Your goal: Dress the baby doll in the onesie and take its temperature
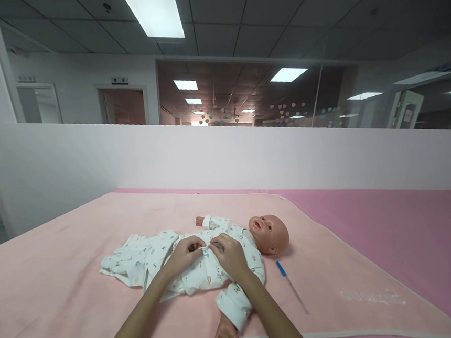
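Note:
A baby doll (269, 232) lies on its back on a light pink blanket (60, 267), head to the right. It wears a white patterned romper (157, 254). My left hand (183, 256) and my right hand (230, 254) meet over the doll's chest. Both pinch the romper's front edge, fingers closed on the fabric and on a small white fastening between them. One doll arm (227, 337) reaches toward me near the blanket's front edge; the other sticks out on the far side.
A thin stick with a blue tip (292, 287) lies on the blanket right of the doll. A darker pink surface (412, 226) extends under and beyond the blanket. A low white wall (224, 153) with glass above runs behind.

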